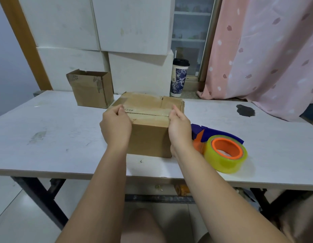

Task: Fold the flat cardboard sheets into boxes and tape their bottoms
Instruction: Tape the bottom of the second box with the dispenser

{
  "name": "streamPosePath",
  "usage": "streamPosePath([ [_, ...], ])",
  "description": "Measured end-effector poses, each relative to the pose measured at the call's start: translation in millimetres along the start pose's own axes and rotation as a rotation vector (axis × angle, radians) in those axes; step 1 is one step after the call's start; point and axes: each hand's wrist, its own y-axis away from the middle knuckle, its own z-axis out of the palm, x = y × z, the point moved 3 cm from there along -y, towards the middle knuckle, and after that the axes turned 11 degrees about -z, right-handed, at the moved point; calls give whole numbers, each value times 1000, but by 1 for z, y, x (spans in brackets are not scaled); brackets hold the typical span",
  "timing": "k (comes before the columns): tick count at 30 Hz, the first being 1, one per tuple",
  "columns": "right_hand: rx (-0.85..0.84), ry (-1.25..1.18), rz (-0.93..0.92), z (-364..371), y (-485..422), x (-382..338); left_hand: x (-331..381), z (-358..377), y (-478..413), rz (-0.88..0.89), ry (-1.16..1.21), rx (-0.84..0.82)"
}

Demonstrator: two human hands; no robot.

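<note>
Behind and to the left of the brown cardboard box (148, 137) stands a smaller open-topped cardboard box (92, 88). The brown cardboard box sits mid-way along the white bench (46, 134), a strip of clear tape (147, 114) along its top seam. My left hand (116, 123) grips its upper left edge, fingers (119, 109) curled over the tape end. My right hand (180, 127) grips the upper right edge the same way. I judge the box light and empty, stiff at its corners but springy mid-flap, so the edges are the place to hold. Just right of it lies a blue-and-orange tape dispenser (224, 151).
</note>
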Motion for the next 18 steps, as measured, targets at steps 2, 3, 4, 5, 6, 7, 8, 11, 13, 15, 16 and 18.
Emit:
streamPosePath([
  [2, 15, -10, 5, -1, -1, 2, 2, 1, -1, -10, 7, 21],
  [3, 10, -6, 10, -1, -1, 2, 3, 0, 0, -16, 0, 14],
  [4, -2, 5, 11, -1, -1, 2, 2, 0, -1, -10, -13, -6],
  [5, -21, 30, 4, -2, -2, 2, 4, -1, -1, 14, -37, -26],
  [6, -43, 70, -14, -2, -2, 1, 7, -2, 1, 68, -99, -33],
  [7, -66, 117, -37, -3, -2, 0, 12, -2, 4, 143, -197, -24],
  [8, -85, 164, -60, -2, -3, -1, 17, -1, 7, 237, -344, 8],
  [11, -117, 264, -111, -3, -5, -6, 25, 11, 25, 578, -616, 3],
  [13, -103, 291, -163, -11, -11, -13, 23, 22, 43, 768, -637, -157],
  [15, -54, 357, -247, -31, -23, -22, 16, 26, 52, 872, -702, -195],
  [16, -49, 442, -266, -46, -30, -26, 13, 26, 52, 877, -730, -179],
  [18, -124, 714, -215, -78, -46, -30, 11, 26, 51, 854, -747, -149],
])
